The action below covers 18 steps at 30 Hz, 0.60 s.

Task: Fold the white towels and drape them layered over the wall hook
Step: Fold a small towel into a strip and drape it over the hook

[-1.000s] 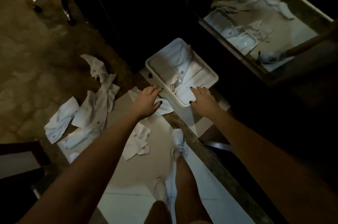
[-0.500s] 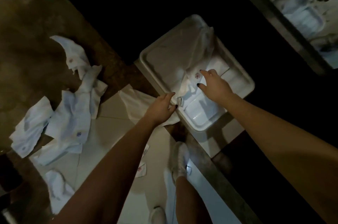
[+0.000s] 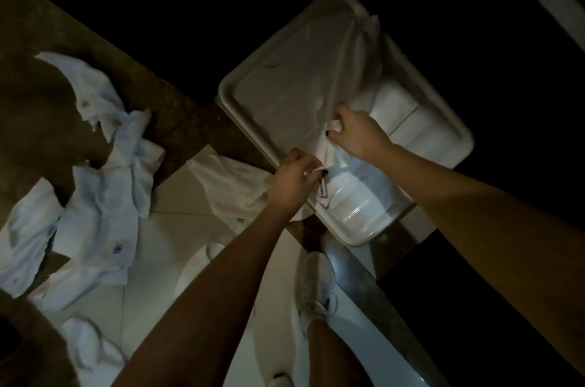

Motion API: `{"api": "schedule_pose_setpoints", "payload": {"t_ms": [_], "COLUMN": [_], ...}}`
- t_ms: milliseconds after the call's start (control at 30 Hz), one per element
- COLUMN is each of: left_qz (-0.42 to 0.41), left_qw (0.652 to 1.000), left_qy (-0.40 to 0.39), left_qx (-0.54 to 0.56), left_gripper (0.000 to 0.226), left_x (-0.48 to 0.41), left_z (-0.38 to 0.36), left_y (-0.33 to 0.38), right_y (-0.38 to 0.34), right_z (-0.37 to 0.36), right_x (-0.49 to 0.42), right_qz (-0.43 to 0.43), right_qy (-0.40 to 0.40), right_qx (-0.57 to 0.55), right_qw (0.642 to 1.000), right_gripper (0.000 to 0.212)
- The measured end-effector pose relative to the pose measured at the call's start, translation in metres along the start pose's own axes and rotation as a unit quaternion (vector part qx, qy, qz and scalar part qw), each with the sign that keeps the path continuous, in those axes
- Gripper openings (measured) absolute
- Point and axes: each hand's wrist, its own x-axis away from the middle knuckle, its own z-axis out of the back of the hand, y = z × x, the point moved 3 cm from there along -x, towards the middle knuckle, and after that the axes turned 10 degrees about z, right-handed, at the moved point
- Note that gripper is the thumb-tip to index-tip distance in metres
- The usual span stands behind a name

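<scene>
A white plastic bin point(image 3: 243, 79) stands on the floor in dim light, holding a white towel point(image 3: 361, 76) that lies draped across its middle. My right hand point(image 3: 357, 130) grips a bunched fold of that towel inside the bin. My left hand point(image 3: 294, 177) pinches the towel's near edge at the bin's rim. Several more white towels point(image 3: 104, 184) lie crumpled on the floor to the left, and another towel point(image 3: 228, 184) lies spread under my left wrist. No wall hook is in view.
Folded white items point(image 3: 421, 130) fill the bin's right half. A brown stone strip point(image 3: 177, 114) runs diagonally between the tiled floor and a dark area behind the bin. My white shoe point(image 3: 316, 285) stands just below the bin's near corner.
I have leaned closer over the bin. My right hand went from resting flat on the towel to gripping a fold of it, and my left hand now pinches its edge.
</scene>
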Motion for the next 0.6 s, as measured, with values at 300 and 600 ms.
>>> {"api": "schedule_pose_setpoints", "payload": {"t_ms": [300, 600], "left_qz": [0.004, 0.012], "left_qw": [0.999, 0.993], "left_qy": [-0.018, -0.013], "left_qx": [0.035, 0.119], "left_gripper": [0.027, 0.021], "left_x": [0.066, 0.181], "left_z": [0.07, 0.177], "left_y": [0.046, 0.124], "right_y": [-0.021, -0.124], "right_z": [0.062, 0.135], "right_x": [0.085, 0.195], "right_qz": [-0.135, -0.166], "right_qy": [0.2, 0.322], "right_qx": [-0.308, -0.355], "right_qw": [0.92, 0.862], "right_gripper": [0.03, 0.017]}}
